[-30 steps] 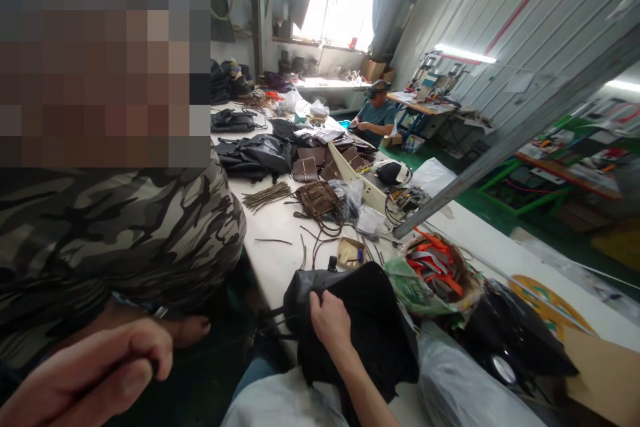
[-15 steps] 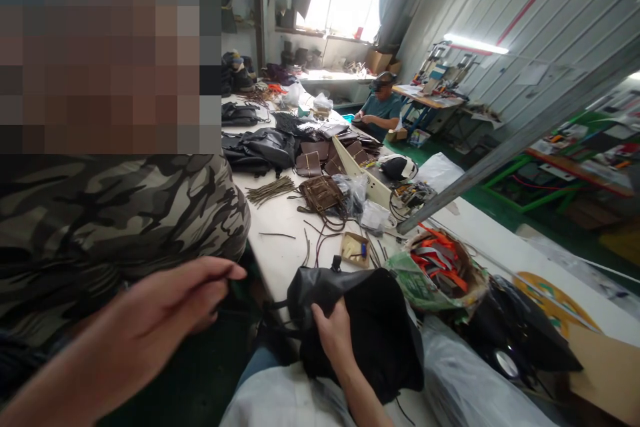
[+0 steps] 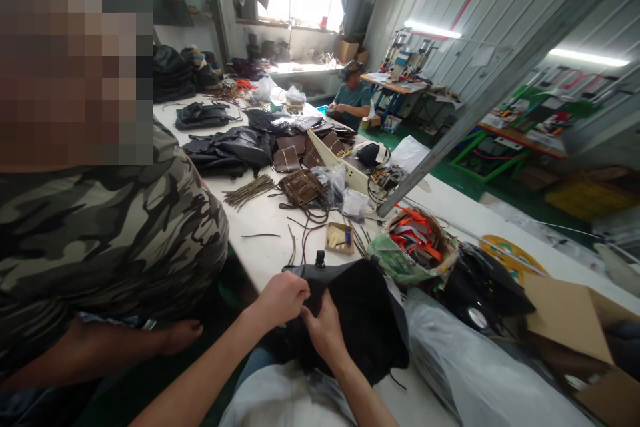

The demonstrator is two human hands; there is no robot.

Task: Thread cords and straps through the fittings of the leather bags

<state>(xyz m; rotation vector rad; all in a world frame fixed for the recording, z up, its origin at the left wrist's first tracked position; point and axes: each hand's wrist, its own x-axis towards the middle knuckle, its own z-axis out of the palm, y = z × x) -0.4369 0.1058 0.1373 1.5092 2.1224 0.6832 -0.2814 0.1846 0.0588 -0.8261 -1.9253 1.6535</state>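
Note:
A black bag [image 3: 365, 313] lies at the near edge of the white table [image 3: 270, 220], partly over my lap. My left hand [image 3: 280, 299] is closed in a pinch on the bag's near rim. Right beside it, my right hand [image 3: 325, 330] grips the same rim with its fingers curled into the fabric. The two hands almost touch. A black buckle [image 3: 320, 257] stands up at the bag's far edge.
A person in a camouflage shirt [image 3: 100, 227] sits close on my left, a hand [image 3: 180, 335] resting low. A basket of orange straps [image 3: 417, 247], a small tan box [image 3: 340, 238], cords, brown and black bags crowd the table. Another person [image 3: 353, 95] works far back.
My left hand has swung in from the lower left and closed on the bag's rim next to my right hand. The view has shifted left.

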